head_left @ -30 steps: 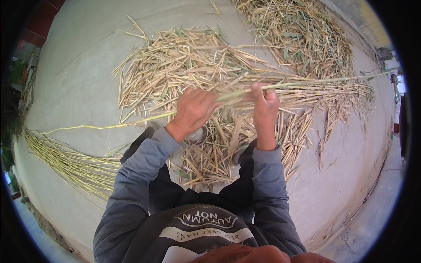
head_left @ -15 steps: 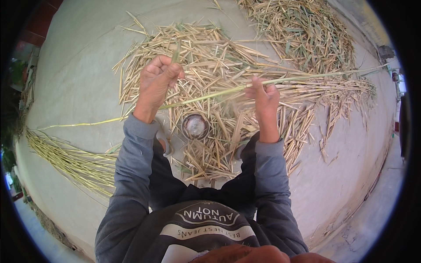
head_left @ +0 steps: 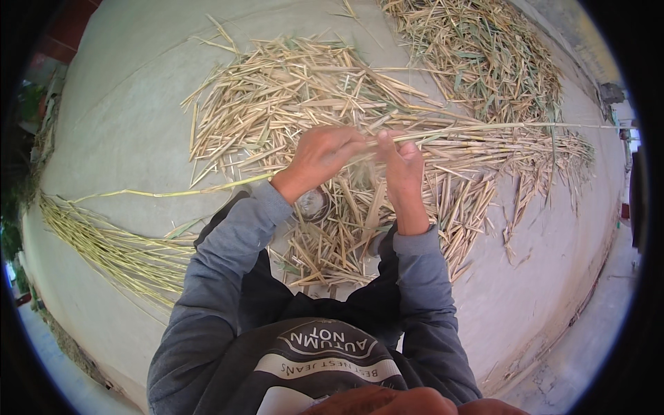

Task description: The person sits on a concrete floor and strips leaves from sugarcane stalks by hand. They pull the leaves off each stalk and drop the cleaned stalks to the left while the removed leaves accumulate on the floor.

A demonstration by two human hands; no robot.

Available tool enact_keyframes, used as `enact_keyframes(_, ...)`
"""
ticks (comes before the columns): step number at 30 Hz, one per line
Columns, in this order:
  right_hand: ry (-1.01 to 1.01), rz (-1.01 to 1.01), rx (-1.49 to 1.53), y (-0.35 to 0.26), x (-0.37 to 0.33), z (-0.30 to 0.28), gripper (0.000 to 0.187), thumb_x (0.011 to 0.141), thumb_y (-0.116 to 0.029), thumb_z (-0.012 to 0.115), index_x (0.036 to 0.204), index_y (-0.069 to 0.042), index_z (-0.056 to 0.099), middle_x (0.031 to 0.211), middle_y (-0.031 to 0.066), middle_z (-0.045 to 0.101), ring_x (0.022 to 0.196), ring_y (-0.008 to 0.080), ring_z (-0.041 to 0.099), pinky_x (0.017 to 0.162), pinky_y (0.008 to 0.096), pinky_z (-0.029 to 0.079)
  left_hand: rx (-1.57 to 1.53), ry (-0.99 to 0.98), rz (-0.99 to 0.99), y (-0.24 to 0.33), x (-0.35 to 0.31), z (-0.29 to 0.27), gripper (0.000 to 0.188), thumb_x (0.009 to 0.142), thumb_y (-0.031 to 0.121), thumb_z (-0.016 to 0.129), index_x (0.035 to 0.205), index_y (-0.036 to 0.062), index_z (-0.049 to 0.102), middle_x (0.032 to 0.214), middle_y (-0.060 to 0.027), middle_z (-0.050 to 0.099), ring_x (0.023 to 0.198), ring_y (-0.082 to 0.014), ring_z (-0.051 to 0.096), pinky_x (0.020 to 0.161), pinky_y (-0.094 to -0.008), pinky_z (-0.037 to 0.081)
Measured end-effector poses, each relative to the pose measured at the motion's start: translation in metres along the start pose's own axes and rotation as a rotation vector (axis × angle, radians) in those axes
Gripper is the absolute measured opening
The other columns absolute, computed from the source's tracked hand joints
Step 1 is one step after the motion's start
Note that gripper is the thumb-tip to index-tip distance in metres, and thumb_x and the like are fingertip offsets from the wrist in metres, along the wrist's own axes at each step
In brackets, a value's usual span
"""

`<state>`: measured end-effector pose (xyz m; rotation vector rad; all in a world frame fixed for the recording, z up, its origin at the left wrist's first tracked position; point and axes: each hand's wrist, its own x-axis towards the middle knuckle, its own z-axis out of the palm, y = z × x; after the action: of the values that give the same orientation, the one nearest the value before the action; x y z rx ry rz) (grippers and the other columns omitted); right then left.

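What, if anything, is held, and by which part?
The right hand holds a long stalk partway along its length; whether the left hand does too is unclear.

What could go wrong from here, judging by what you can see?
The long, thin yellow-green plant stalk extends far beyond the right grip, so it might bend or snap.

Its left end lies near the yellow-green bundle of slender stalks and could snag.

The small round container with a dark rim sits near the left grip in view; it might get knocked.

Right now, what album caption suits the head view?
Left hand and right hand at one long stalk, above dry, straw-coloured scraps.
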<state>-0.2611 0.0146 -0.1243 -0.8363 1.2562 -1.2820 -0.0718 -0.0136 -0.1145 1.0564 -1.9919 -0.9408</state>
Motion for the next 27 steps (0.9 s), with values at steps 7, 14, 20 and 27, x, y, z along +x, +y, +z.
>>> enact_keyframes(7, 0.201, 0.034, -0.032, -0.022, 0.024, -0.051, 0.041, 0.095, -0.037, 0.076, 0.101, 0.001, 0.062, 0.088, 0.0107, 0.071, 0.076, 0.0163, 0.071, 0.063, 0.0244, 0.051, 0.173, -0.155, -0.046, -0.029, -0.007, -0.05, 0.02, 0.091, 0.023, 0.07, 0.09, 0.0035, 0.069, 0.078, -0.0104, 0.066, 0.071, -0.0279, 0.064, 0.066, -0.0389, 0.048)
enact_keyframes(14, 0.06, 0.034, 0.048, -0.016, 0.013, -0.043, 0.037, 0.099, -0.032, 0.071, 0.111, 0.002, 0.062, 0.096, 0.0128, 0.074, 0.084, 0.0201, 0.074, 0.071, 0.0265, 0.057, 0.071, -0.203, -0.052, -0.029, -0.017, -0.048, 0.019, 0.085, 0.019, 0.078, 0.095, 0.0034, 0.071, 0.084, -0.0086, 0.071, 0.073, -0.0224, 0.066, 0.069, -0.0349, 0.051)
enact_keyframes(20, -0.02, 0.023, 0.085, -0.025, 0.005, -0.03, 0.034, 0.101, -0.03, 0.068, 0.114, 0.001, 0.062, 0.102, 0.0152, 0.075, 0.086, 0.0199, 0.074, 0.076, 0.0278, 0.059, -0.242, -0.056, -0.259, -0.027, -0.014, -0.007, 0.021, 0.092, 0.023, 0.074, 0.097, 0.0024, 0.074, 0.081, -0.0068, 0.071, 0.074, -0.0161, 0.065, 0.069, -0.0319, 0.05)
enact_keyframes(27, -0.149, 0.015, 0.016, -0.026, 0.007, -0.038, 0.035, 0.103, -0.03, 0.066, 0.113, 0.004, 0.063, 0.104, 0.0174, 0.075, 0.091, 0.0217, 0.075, 0.078, 0.0285, 0.061, -0.547, 0.027, -0.587, -0.031, -0.011, -0.011, 0.016, 0.093, 0.016, 0.077, 0.093, 0.0009, 0.073, 0.085, -0.0065, 0.074, 0.073, -0.0066, 0.062, 0.065, -0.0226, 0.048)
